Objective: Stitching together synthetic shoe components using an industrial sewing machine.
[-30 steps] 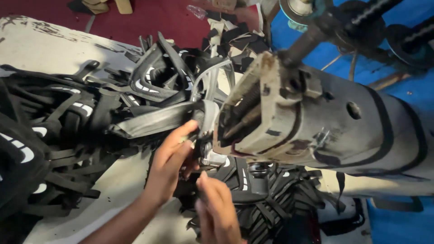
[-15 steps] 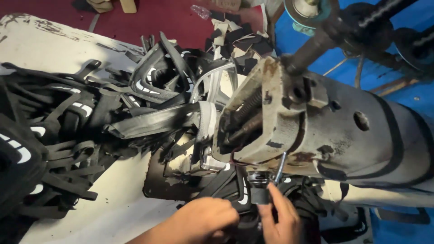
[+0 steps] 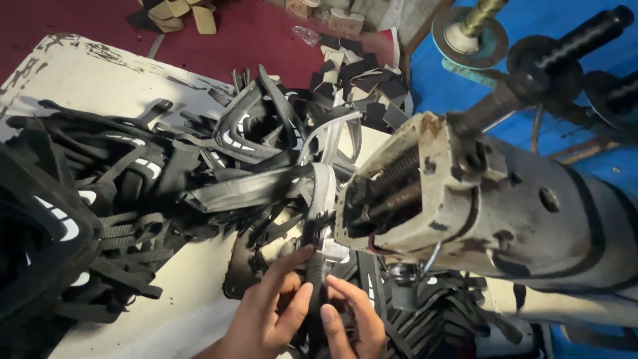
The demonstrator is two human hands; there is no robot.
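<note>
Holding: a narrow black-and-white strap piece (image 3: 315, 266), upright between both hands, just under the head of the machine.
Left hand (image 3: 269, 312): fingers curled closed on the strap's left edge, thumb and forefinger pinching it; grip appears meant to keep the strip straight and taut.
Right hand (image 3: 349, 319): fingers partly bent, tips pressed to the strap's right edge low down; it steadies more than it clasps, and whether it fully grips cannot be told.
Placement of strap: its upper end runs up toward the needle area, apparently so that the seam line sits below the working parts; the exact contact point is hidden by the machine head.
Machine: a worn, cream-grey metal sewing machine (image 3: 492, 213) with rust marks, exposed springs at its open face, and a dark handle sticking up to the right.
Stock: a large tangled heap of black straps with white markings (image 3: 133, 186), spread over the left, touching the held piece's upper part.
Counter (image 3: 86, 73): white, scuffed, bare at the far left corner.
Further off: red floor (image 3: 100, 20) with tan cut pieces, blue surface at right.
Obstruction: loose straps crowd the space beside the hands; more black pieces lie under the machine (image 3: 432, 319).
</note>
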